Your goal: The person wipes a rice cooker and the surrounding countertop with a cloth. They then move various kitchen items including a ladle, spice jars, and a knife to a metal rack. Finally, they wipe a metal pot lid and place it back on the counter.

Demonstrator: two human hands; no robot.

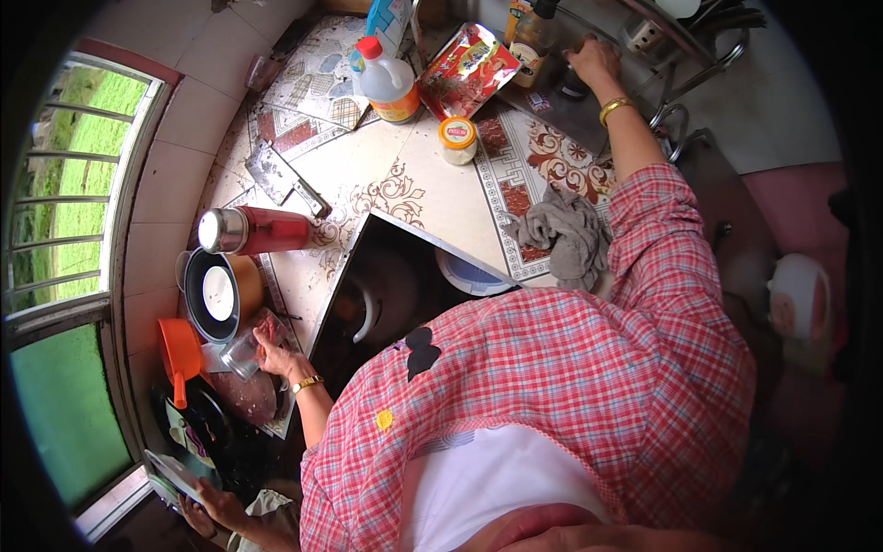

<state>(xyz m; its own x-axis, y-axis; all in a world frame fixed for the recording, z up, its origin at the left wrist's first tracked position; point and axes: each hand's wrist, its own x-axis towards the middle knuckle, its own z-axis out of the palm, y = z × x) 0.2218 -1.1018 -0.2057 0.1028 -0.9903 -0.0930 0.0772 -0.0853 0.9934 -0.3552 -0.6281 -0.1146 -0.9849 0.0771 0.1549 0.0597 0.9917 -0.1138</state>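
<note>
Around a clear jar (241, 350) at the left of the counter, my left hand (276, 355) has its fingers closed; an orange dipper and a round board lie close by. My right hand (594, 63) reaches to the back right, beside a dark-capped glass bottle (531, 45), with its fingers over a small dark container (574, 83). What exactly it grips is hard to tell. Left of that bottle are a red food packet (469, 69), a small jar with a yellow lid (457, 141) and a red-capped plastic bottle (388, 83). A crumpled grey cloth (566, 231) lies below my right forearm.
A cleaver (284, 179) and a red thermos (259, 230) lie left of centre, above a pot (250, 286). The orange dipper (181, 352) is near the window. A dark opening (386, 290) cuts into the counter before me. Another person's hands (217, 507) hold a pale object at lower left.
</note>
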